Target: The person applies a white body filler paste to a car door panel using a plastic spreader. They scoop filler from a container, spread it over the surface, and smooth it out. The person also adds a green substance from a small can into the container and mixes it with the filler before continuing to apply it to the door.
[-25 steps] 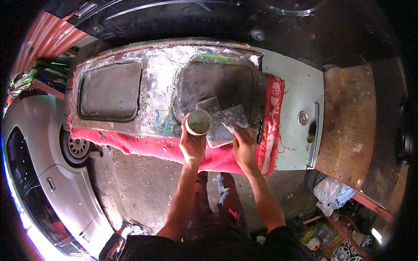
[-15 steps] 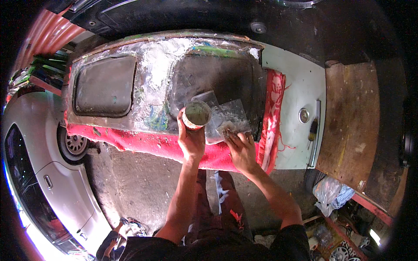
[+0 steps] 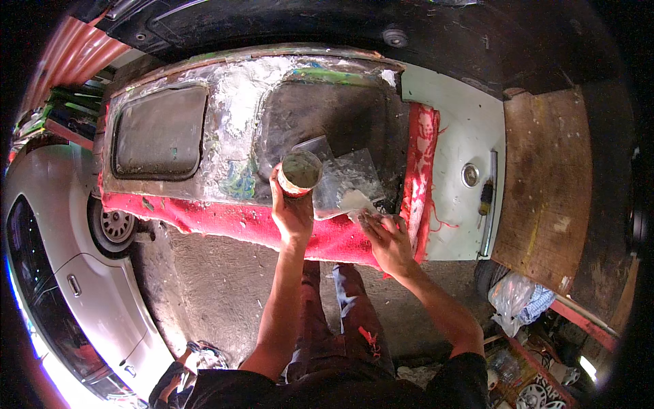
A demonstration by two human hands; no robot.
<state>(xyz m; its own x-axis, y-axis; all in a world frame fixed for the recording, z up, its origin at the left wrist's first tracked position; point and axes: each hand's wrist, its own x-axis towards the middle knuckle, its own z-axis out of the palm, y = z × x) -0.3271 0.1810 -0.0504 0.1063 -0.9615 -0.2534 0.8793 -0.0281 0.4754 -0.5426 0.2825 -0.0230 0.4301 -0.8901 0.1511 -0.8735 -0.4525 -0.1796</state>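
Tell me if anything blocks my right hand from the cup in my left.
Nothing visible does. From the right hand and the pale piece by it to the cup in the left hand, the gap looks open above the clear plastic.

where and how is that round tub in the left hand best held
Likely best by the outer wall of the tub, coming from the near side with the fingers curled round it, much as the left hand does. It is round and its open mouth faces up toward the camera, so a grip on the wall keeps fingers out of the opening.
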